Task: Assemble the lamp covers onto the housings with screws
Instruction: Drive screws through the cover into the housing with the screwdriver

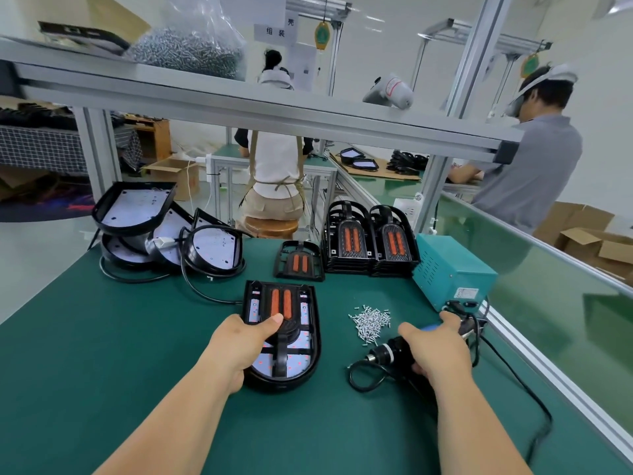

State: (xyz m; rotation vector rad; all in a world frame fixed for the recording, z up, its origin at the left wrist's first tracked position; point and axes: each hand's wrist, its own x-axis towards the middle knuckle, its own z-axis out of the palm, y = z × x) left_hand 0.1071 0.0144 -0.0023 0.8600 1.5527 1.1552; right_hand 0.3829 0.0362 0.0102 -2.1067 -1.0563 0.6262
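Fingers [409,330] of both my hands are curled: on the green table [102,337] my left hand [236,347] grips the lamp housing [274,385], thumb pressing its black cover [281,298], while my right hand [438,349] holds the electric screwdriver [388,354] just beside the small heap of screws [370,322].

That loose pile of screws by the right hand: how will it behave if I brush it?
Probably scatters: the screws lie loose, a few apart from the heap. Small and round-shanked, they may roll, though the green mat likely slows them.

Green-topped workbench [102,337], aluminium shelf frame [239,101], white walls [394,46].
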